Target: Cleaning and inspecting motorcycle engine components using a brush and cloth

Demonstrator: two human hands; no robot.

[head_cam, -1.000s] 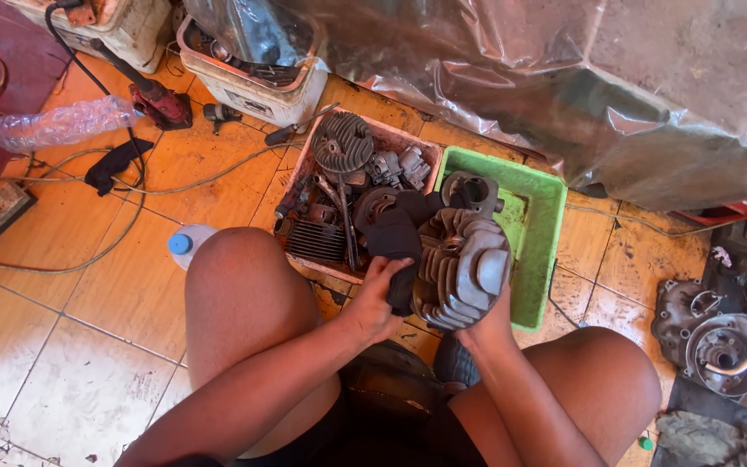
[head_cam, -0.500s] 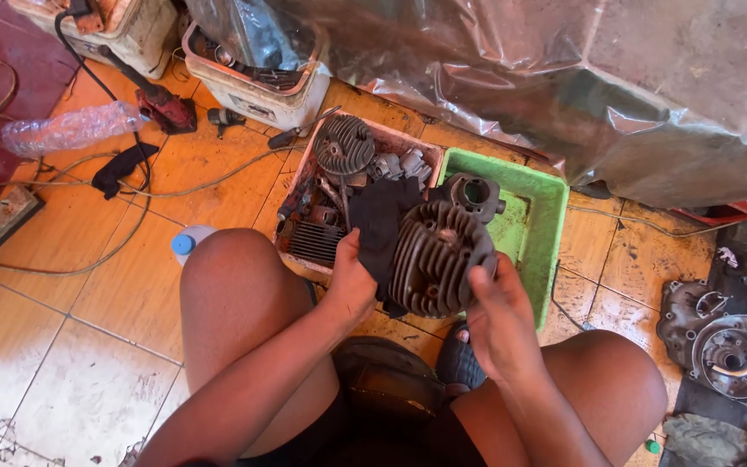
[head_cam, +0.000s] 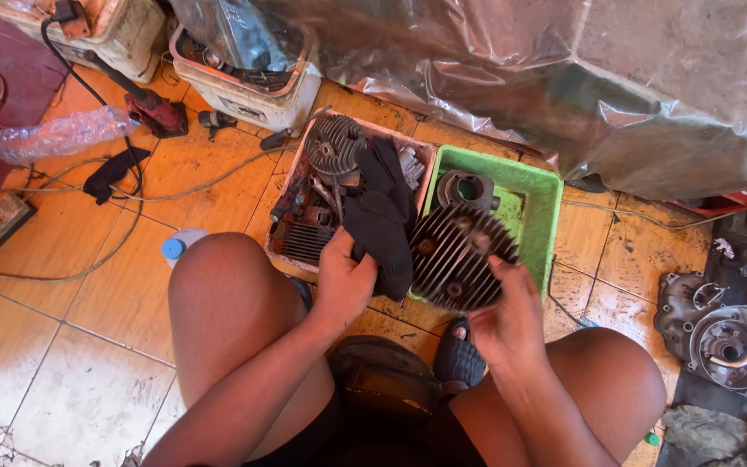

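The left hand (head_cam: pixel 343 281) is closed around a bunch of black cloth (head_cam: pixel 382 216), fingers curled into the fabric, which hangs up and across toward a round finned engine cylinder head (head_cam: pixel 456 255). The right hand (head_cam: pixel 507 316) grips that finned part from below, thumb laid on its lower rim, holding it tilted in the air just above the near edge of a green plastic tray (head_cam: pixel 533 195). A second grey metal engine piece (head_cam: pixel 467 188) lies inside the tray. Just left of it, touching, stands a pinkish crate (head_cam: pixel 304 156) packed with finned parts and other dark metal bits. Both sit on the orange tiled floor (head_cam: pixel 62 277), between the person's bare knees. Cables, a crumpled plastic bottle (head_cam: pixel 58 136) and a red power tool (head_cam: pixel 156 110) lie farther off to the left.
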